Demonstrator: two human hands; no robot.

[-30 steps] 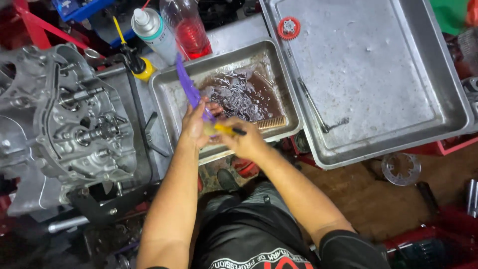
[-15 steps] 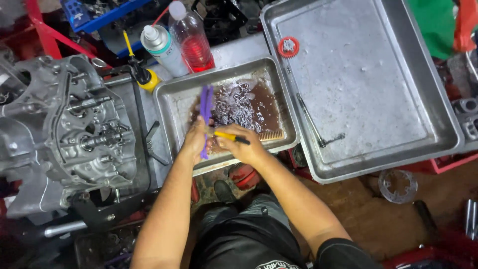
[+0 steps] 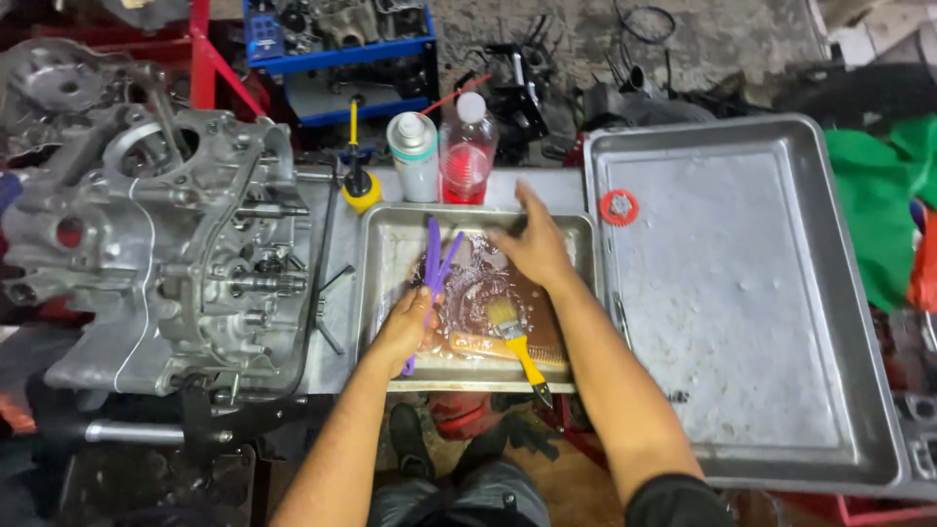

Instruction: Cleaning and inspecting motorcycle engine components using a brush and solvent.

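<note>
A small steel tray [image 3: 376,283] holds brown liquid and several small metal parts. My left hand [image 3: 405,327] grips purple plastic tweezers [image 3: 434,259] over the tray's left side. My right hand [image 3: 532,244] reaches flat into the tray's far right area, fingers spread, holding nothing. A yellow-handled paintbrush [image 3: 517,346] lies in the tray near its front edge, just in front of my right wrist.
A grey engine case [image 3: 185,244] stands to the left. Behind the small tray are a white spray can [image 3: 413,154], a bottle with red liquid [image 3: 468,148] and a yellow oil can [image 3: 359,185]. A large steel tray [image 3: 742,322] with a red gear [image 3: 619,206] sits at right.
My right hand has let go of the yellow paintbrush, which now lies in the tray, and has reached forward. The left hand still holds the purple tweezers.
</note>
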